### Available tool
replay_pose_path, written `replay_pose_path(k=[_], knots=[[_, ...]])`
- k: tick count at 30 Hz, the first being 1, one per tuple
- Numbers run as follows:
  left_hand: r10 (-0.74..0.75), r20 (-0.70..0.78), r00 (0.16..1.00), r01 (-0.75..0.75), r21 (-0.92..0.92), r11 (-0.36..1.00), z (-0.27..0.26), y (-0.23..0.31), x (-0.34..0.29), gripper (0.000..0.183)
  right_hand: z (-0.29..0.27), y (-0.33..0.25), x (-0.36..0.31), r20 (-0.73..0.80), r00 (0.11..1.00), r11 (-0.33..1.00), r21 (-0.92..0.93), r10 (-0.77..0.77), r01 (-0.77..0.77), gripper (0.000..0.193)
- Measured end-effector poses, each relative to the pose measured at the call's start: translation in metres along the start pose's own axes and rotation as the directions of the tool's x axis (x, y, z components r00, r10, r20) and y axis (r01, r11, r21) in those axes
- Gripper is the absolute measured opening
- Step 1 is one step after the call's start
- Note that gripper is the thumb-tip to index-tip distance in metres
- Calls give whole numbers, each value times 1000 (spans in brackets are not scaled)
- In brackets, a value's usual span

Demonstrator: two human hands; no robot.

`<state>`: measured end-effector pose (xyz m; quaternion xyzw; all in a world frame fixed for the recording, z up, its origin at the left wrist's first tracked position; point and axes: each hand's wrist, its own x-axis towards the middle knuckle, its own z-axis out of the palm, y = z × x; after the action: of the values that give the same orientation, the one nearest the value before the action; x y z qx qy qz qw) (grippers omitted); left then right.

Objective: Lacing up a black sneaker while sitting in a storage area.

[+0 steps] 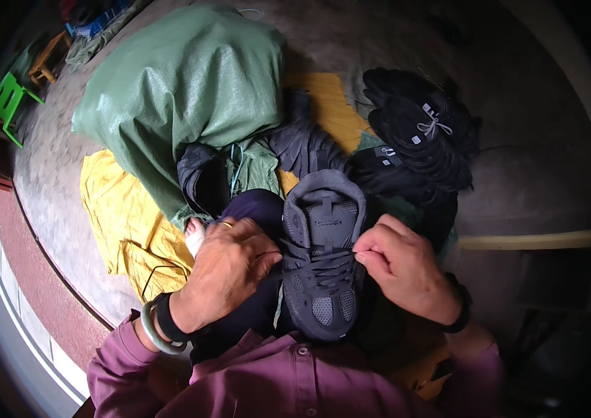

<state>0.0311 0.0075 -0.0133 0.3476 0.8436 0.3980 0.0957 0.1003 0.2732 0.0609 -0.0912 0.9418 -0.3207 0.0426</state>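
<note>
A dark grey sneaker (323,299) rests on my lap with its toe toward me and its opening facing away. Its dark shoelace (330,268) crosses over the tongue (325,216) in several rows. On the shoe's left side, my left hand (232,268) is closed, thumb and fingers pinching a lace end. My right hand (400,265) pinches the lace on the opposite side, close to the eyelets. Both lace ends are mostly hidden by my fingers.
A big green woven sack (191,76) stands ahead on the left, with a yellow sack (131,223) beside it. Several black shoes (414,132) are piled ahead on the right. A green chair (8,101) and a wooden stool (48,59) stand at the far left.
</note>
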Motion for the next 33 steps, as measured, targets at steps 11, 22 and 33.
replay_pose_path(k=[11, 22, 33], knots=[[305, 35, 952, -254, -468, 846, -3, 39, 48, 20, -59, -19, -3, 168, 986, 912, 404, 1, -69, 7], [-150, 216, 965, 262, -837, 480, -20, 51, 26, 17, -18, 27, 30, -103, 974, 979, -24, -201, 200, 32], [-297, -39, 954, 148, -800, 581, -58, 75, 28, 10, 7, 41, 63, 229, 973, 998, 59, -40, 27, 46]])
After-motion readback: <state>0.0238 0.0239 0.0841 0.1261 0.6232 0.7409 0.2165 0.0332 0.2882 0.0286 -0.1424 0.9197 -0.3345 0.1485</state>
